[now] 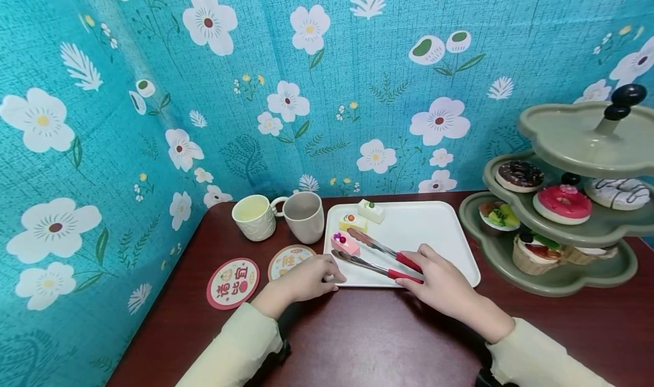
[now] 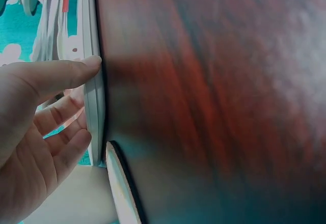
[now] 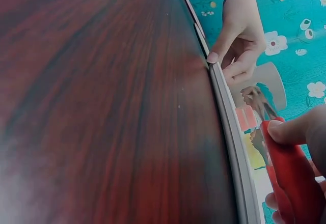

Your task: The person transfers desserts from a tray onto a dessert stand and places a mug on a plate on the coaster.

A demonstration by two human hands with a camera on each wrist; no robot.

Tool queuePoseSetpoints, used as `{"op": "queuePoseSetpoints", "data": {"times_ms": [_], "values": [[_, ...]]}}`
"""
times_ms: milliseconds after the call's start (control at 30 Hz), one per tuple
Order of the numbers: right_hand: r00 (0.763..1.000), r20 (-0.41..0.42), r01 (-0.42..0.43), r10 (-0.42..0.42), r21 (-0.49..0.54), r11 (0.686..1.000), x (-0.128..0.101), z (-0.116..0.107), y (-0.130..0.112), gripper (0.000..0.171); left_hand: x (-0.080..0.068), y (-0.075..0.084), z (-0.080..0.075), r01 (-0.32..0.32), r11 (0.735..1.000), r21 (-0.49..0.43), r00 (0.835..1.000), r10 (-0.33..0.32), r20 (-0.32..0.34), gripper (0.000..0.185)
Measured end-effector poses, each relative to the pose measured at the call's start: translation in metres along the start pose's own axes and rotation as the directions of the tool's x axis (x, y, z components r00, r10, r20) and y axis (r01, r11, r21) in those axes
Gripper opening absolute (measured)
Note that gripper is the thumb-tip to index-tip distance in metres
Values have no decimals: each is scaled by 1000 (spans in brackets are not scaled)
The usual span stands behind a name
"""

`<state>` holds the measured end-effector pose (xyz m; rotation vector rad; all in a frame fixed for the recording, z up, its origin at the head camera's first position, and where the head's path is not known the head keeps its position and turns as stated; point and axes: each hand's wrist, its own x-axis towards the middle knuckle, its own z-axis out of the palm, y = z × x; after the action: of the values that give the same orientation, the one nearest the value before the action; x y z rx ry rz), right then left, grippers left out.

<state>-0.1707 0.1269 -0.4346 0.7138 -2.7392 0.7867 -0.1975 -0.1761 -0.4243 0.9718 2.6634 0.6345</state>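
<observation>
My left hand [image 1: 306, 280] steadies the white tray [image 1: 449, 245] at its near left corner, fingers relaxed on the rim; it looks light and likely to slide. My right hand [image 1: 434, 273] grips the red handles of the tongs [image 1: 378, 256], tips parted round the pink cake slice [image 1: 344, 243], small, probably slippery: squeeze its long sides

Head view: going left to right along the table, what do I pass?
Red coaster → cream cup → grey mug → left hand on the corner of the white tray → right hand gripping the tongs → tiered stand.
</observation>
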Motion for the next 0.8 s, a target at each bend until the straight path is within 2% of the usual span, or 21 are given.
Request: {"op": "queuePoseSetpoints", "data": {"times_ms": [433,800], "values": [[1000,-14,-2,2,-14,1000,16,23,-4,49,0,-2,0,-4,1000,-11,1000,4,-12,16],[1000,-9,6,-6,-32,999,19,23,-6,46,0,-3,0,-7,999,-32,1000,6,-6,17]]}}
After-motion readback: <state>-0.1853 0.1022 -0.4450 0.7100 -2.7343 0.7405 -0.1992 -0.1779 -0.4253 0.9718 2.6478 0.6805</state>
